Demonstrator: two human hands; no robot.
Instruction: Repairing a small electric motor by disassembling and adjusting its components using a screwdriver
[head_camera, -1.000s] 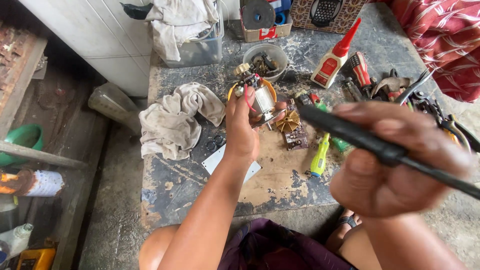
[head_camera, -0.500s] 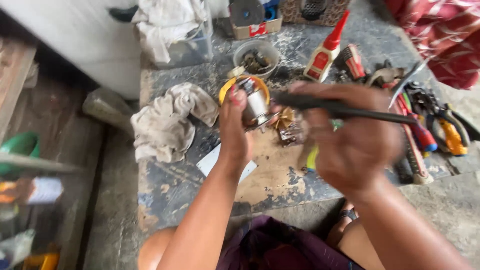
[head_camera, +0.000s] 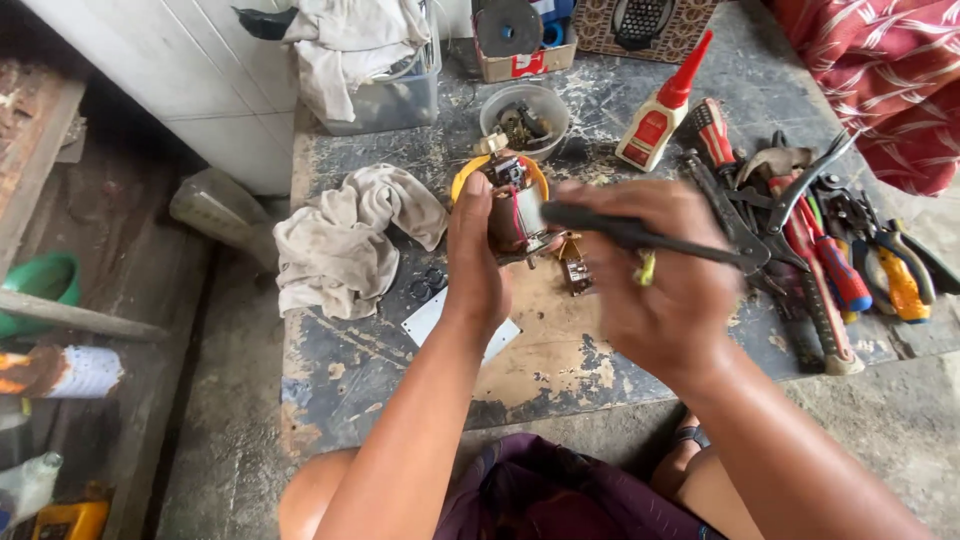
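Note:
My left hand (head_camera: 476, 262) grips a small electric motor armature (head_camera: 512, 212) with copper windings, held upright above a yellow ring on the worn stone slab (head_camera: 380, 370). My right hand (head_camera: 668, 282) holds a long black tool (head_camera: 640, 237) like a pen, its tip pointing left against the side of the armature. A small brown part (head_camera: 575, 264) lies on the slab just under the tool.
A dirty cloth (head_camera: 345, 235) lies left of the armature. Behind stand a bowl of parts (head_camera: 523, 112) and a red-capped squeeze bottle (head_camera: 662, 112). Pliers and screwdrivers (head_camera: 830, 240) are piled at the right. A white card (head_camera: 432, 318) lies under my left wrist.
My right hand has swung left with the black tool, bringing its tip from far right up against the armature. My left hand has kept its hold on the armature.

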